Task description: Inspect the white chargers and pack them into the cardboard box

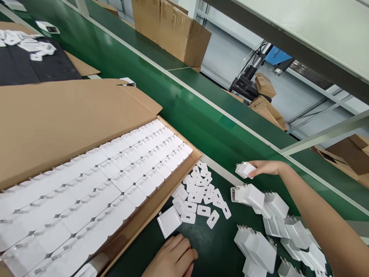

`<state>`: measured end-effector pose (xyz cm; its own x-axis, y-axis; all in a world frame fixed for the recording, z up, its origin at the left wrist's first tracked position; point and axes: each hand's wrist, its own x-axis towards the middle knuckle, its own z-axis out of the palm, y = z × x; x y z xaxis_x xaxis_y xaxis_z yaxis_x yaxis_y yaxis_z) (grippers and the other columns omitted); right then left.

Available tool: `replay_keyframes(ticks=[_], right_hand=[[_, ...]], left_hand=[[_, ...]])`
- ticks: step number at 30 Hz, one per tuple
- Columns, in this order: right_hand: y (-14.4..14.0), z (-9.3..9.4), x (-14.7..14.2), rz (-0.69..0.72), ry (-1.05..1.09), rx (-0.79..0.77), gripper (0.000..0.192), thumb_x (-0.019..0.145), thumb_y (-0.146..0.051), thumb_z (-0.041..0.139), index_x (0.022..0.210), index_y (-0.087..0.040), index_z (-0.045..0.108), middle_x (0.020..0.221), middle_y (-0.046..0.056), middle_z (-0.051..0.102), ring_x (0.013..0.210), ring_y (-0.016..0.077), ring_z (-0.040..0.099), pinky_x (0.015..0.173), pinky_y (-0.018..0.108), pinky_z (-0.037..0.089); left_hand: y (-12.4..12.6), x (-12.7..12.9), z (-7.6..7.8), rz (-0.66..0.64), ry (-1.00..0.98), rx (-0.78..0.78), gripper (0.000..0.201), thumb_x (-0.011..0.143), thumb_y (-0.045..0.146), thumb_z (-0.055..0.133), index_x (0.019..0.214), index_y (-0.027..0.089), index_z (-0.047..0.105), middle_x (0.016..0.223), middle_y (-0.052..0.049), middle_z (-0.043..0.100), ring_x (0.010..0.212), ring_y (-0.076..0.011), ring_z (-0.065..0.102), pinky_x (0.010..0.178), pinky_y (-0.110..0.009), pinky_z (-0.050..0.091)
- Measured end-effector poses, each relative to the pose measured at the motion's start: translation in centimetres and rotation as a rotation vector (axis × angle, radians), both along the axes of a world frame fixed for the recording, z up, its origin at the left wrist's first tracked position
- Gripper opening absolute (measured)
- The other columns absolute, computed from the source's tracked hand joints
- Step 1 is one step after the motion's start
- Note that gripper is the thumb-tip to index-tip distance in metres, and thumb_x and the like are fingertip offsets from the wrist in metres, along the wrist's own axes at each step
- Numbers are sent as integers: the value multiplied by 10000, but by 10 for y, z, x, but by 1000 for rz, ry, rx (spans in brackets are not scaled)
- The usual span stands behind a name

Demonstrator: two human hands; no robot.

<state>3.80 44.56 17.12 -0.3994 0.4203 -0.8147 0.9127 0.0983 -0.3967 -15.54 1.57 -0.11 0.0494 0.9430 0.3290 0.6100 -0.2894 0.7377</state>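
A white plug charger [244, 169] with metal prongs is pinched in my right hand [263, 168], above a pile of similar chargers [255, 196]. My left hand [172, 257] is low in the view, fingers curled over the green work surface; whatever may be inside it is hidden. Just beyond its knuckles lies a single white charger [169, 222]. Loose white plates [203, 210], small and rounded with rectangular slots, lie scattered between my hands. To the left, an open cardboard box [152, 219] holds packed rows of white chargers [106, 179].
The box's raised flap [72, 119] spreads to the left. Behind it, more white pieces [37, 46] lie on a black sheet [54, 71]. A green wall with a pale rail [219, 109] runs behind the work surface. Cardboard boxes [170, 32] stand beyond, under an overhead shelf [317, 34].
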Motion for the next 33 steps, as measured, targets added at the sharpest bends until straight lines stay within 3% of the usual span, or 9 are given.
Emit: replay_keyframes(ticks=[4,8,15,20,24,27,30,33], right_hand=[[-8,-3,16,-51,-30,102,657,533,-504,982,1074,-220,741,1206,115,782,1210,364,708,1034,434,598],[-22,0,30,-91,-26,170,640,505,-519,988,1002,-216,721,1169,135,781,1165,371,722,954,413,622],[-44,0,44,-221,53,236,633,489,-521,1005,947,-192,717,1043,131,798,1037,345,741,890,406,616],[-69,33,77,-408,304,452,760,580,-551,976,1180,-229,637,1248,101,737,1188,305,668,1028,395,562],[-139,75,126,-436,576,485,820,656,-633,917,1302,-228,615,1325,99,701,1200,301,659,1018,414,562],[-214,88,168,-480,617,510,901,638,-654,928,1371,-229,622,1340,116,696,1209,346,660,964,418,576],[-287,76,209,-626,493,517,1020,620,-693,915,1464,-233,574,1357,136,697,1225,383,663,948,418,595],[-349,45,246,-775,323,469,1067,619,-720,885,1502,-234,534,1346,149,707,1193,399,686,933,447,616]], left_hand=[[0,-7,13,-60,-30,-32,312,935,0,502,1095,232,636,927,-49,684,824,-212,658,712,-299,531],[0,-9,21,-29,-57,-63,287,979,19,462,1077,226,635,936,-56,672,837,-219,652,745,-327,540],[-1,-15,19,-76,-50,10,235,1025,104,499,1137,237,657,931,-43,696,849,-207,692,759,-306,579],[-2,-18,16,-59,-71,41,194,1059,182,508,1104,242,687,929,-47,726,841,-204,723,728,-280,600],[-3,-22,14,-77,-46,61,174,1073,244,520,1069,245,694,909,-40,736,830,-200,741,715,-268,603],[-4,-25,9,-70,-21,69,174,1073,290,537,1089,258,708,932,-30,751,847,-191,759,723,-253,609],[-4,-28,4,-61,5,45,200,1069,355,548,1086,270,729,972,-30,770,884,-197,774,730,-248,622],[-4,-28,3,-45,30,1,277,1059,449,541,1051,266,749,962,-42,777,862,-217,775,679,-260,625]])
